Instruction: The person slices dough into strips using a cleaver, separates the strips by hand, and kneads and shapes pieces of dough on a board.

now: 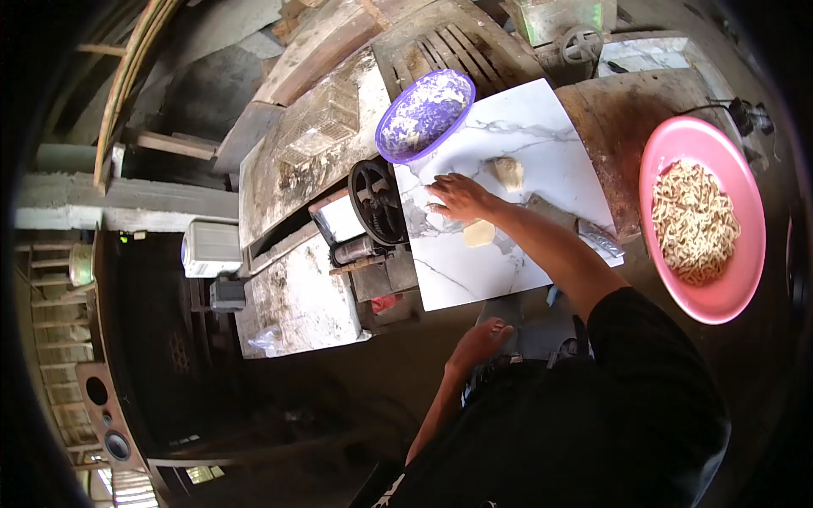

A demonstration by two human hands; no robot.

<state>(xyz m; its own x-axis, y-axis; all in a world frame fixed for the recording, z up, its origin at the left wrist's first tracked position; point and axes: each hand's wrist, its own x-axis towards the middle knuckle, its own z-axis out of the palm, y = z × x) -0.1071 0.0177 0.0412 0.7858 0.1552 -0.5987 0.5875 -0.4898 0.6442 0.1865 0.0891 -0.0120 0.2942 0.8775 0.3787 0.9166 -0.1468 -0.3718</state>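
My right hand (457, 197) lies palm down on a white marble-patterned board (542, 127), fingers spread. Whether anything is beneath the palm is hidden. One pale piece of dough (508, 173) sits just beyond this hand, and a flatter dough piece (479, 234) is by the wrist. Partly behind my right forearm, a cleaver (552, 212) with a wide grey blade rests on the board. My left hand (481, 343) hangs low in front of my body, below the board's near edge, with its fingers curled. What it holds, if anything, cannot be made out.
A purple basin (426, 116) dusted with flour overlaps the board's far left corner. Left of the board is a machine with a black handwheel (376, 201). A pink basin (745, 254) holding noodles (694, 222) stands at right. A wire basket (326, 123) lies on a worn tabletop.
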